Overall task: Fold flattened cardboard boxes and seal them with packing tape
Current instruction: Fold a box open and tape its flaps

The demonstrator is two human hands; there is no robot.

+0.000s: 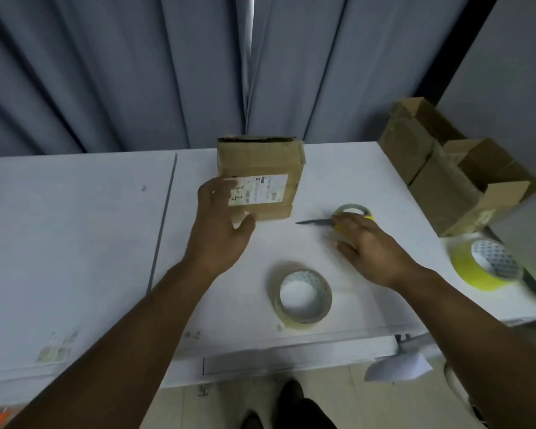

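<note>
**Box in the left hand, tape and knife on the right-hand side**

The cardboard box stands on the white table, past its middle and slightly left of the person's midline. Its broad face, which carries a white label, is turned toward the camera, and its upper end looks open or ragged. The left hand grips the box at its lower left corner, with the thumb across the front face near the bottom edge and the fingers wrapped behind the left side. The box therefore lies forward of this hand and is already under its control.

The right hand rests palm-down, well apart from the box on its right. It covers the yellow handle of a knife. The fingers look fairly straight, but whether they have closed round the handle cannot be told. The knife's long axis runs left to right, and the bare blade points toward the box's lower right corner. A small tape roll sits just beyond the fingertips.

The relation that matters most concerns the clear tape roll. It lies flat on the near part of the table, between the two forearms and closer to the right hand than to the left. With the left hand occupied, the right is judged the natural one to fetch it, drawing back toward the body. A yellow tape roll sits at the table's right edge, and a stack of boxes stands at the far right corner. The box looks assembled, so sealing appears to be the step in hand.
</note>
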